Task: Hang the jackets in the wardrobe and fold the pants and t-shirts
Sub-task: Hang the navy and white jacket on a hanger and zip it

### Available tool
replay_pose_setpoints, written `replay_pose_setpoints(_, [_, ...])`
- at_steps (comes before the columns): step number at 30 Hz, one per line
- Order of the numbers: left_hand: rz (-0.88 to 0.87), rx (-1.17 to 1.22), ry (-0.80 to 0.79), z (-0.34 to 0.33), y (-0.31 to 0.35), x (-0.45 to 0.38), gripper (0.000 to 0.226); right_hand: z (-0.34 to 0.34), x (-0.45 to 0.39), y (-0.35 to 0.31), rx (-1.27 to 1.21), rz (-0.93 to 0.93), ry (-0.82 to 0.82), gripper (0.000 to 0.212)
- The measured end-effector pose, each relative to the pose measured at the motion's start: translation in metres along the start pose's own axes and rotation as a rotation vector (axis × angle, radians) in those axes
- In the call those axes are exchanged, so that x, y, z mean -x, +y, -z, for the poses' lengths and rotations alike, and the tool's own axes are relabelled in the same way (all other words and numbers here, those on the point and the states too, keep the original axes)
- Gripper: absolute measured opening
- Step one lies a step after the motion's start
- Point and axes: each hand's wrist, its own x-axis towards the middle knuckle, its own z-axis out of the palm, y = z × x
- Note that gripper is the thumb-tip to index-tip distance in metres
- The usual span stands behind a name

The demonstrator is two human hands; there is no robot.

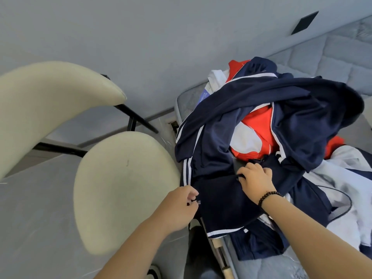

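A heap of clothes lies on the corner of a grey mattress [332,55]. On top is a navy jacket [267,101] with white stripes and a red and white lining [255,129]. A navy garment with white side stripes [217,200] hangs over the mattress edge. My left hand [179,206] pinches its left edge by the stripes. My right hand [255,180], with a bead bracelet on the wrist, grips the same dark fabric near its top. A white and navy jacket [346,190] lies at the right of the heap.
A cream chair stands left of the bed, its seat [122,190] close to my left hand and its backrest [46,105] further left. Grey wall behind, with a black plate [305,23] at the upper right. Grey floor below.
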Motion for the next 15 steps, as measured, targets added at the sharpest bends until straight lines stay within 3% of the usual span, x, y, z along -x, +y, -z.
replay_pose_setpoints(7, [0.003,-0.06,-0.107,0.013,0.031,0.016,0.045,0.059,0.029,-0.009,-0.379,0.005,0.158,0.014])
replay_pose_setpoints(12, [-0.107,0.061,0.033,0.029,0.06,0.038,0.085,0.101,0.056,-0.047,-0.508,0.161,0.273,0.014])
replay_pose_setpoints(15, [-0.185,0.006,0.059,0.048,0.072,0.056,0.1,0.131,0.073,-0.078,-0.573,0.258,0.336,0.013])
